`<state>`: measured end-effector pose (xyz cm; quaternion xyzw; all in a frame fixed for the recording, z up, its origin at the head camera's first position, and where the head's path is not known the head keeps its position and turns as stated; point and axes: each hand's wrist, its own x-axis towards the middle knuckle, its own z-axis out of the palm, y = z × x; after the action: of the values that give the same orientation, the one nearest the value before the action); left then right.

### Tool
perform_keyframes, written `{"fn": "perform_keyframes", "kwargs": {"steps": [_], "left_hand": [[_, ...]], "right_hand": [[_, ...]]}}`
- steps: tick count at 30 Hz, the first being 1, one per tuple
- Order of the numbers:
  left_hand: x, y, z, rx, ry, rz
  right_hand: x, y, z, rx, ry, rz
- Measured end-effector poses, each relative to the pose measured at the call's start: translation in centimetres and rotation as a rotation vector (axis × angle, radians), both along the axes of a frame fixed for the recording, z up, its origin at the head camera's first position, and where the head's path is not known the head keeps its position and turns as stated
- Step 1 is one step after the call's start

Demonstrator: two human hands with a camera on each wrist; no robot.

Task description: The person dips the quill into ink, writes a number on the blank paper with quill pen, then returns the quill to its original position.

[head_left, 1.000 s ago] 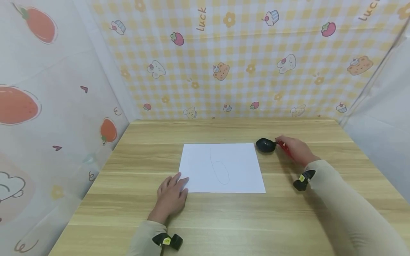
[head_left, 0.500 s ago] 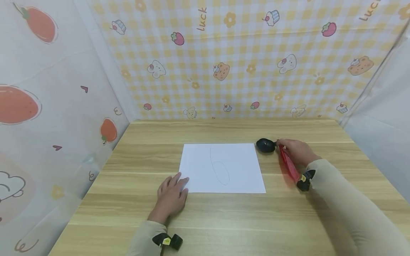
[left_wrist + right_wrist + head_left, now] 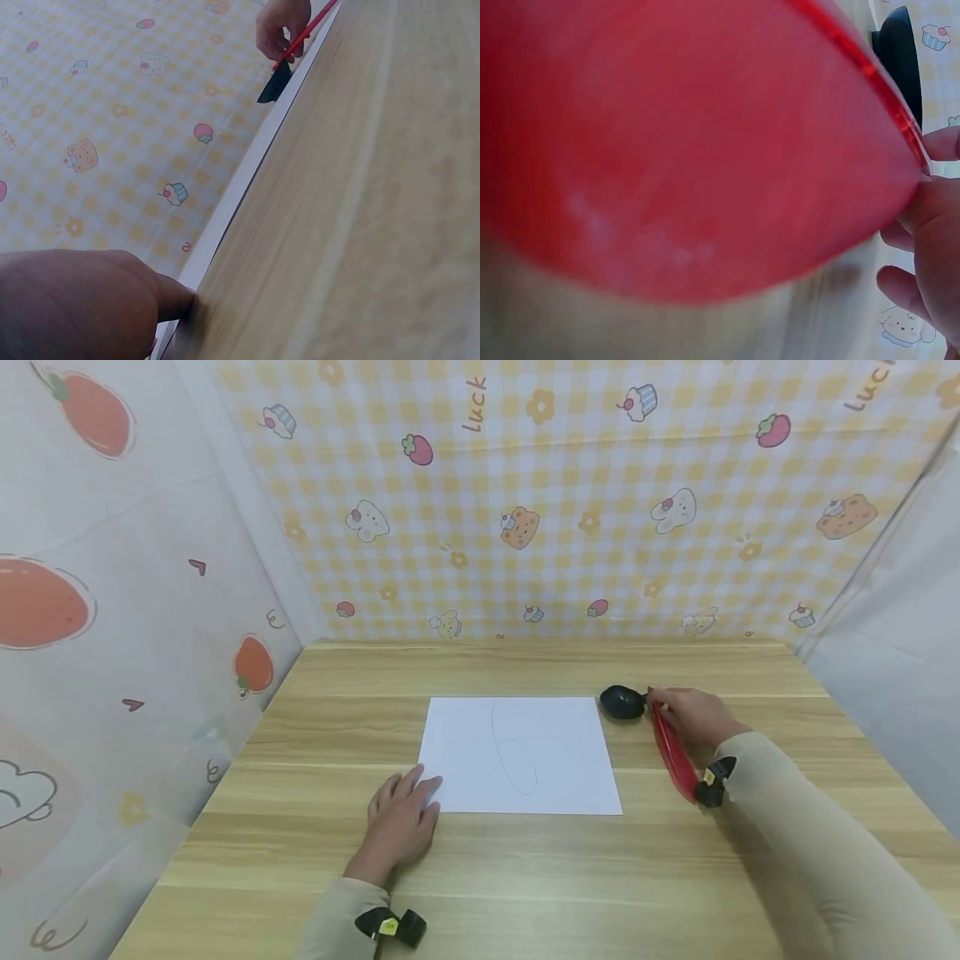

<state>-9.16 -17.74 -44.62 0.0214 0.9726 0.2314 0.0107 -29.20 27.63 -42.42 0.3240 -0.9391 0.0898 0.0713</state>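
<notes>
My left hand (image 3: pixel 399 827) lies with its fingers spread on the lower left edge of a white paper sheet (image 3: pixel 465 752), which bears a thin drawn line and an oval loop. To the right, my right hand (image 3: pixel 693 714) pinches the tip of a long red leaf-shaped piece (image 3: pixel 675 756). In the right wrist view that red piece (image 3: pixel 705 150) looks thin, with a shiny rim, and fills much of the picture. Just left of the fingers sits a rounded glossy black piece (image 3: pixel 622 702); whether it joins the red piece is hidden by the hand.
The wooden table (image 3: pixel 525 885) runs back to a yellow checked cloth (image 3: pixel 555 560) behind it. A white printed cloth (image 3: pixel 150 610) hangs on the left, and a pale cloth (image 3: pixel 892 685) hangs on the right.
In my right hand the red piece has swung out from beside the palm, its lower end now nearer me and more of it showing. The left hand and the paper stay put.
</notes>
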Motion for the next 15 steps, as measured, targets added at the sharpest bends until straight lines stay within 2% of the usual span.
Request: {"fn": "perform_keyframes", "kwargs": {"steps": [11,15], "left_hand": [[0.11,0.03,0.11,0.01,0.005,0.003],[0.12,0.05,0.15,0.014,0.009,0.005]], "right_hand": [[-0.29,-0.32,0.45,0.031,-0.112,-0.042],[-0.24,-0.46,0.77,0.043,-0.125,-0.044]]}}
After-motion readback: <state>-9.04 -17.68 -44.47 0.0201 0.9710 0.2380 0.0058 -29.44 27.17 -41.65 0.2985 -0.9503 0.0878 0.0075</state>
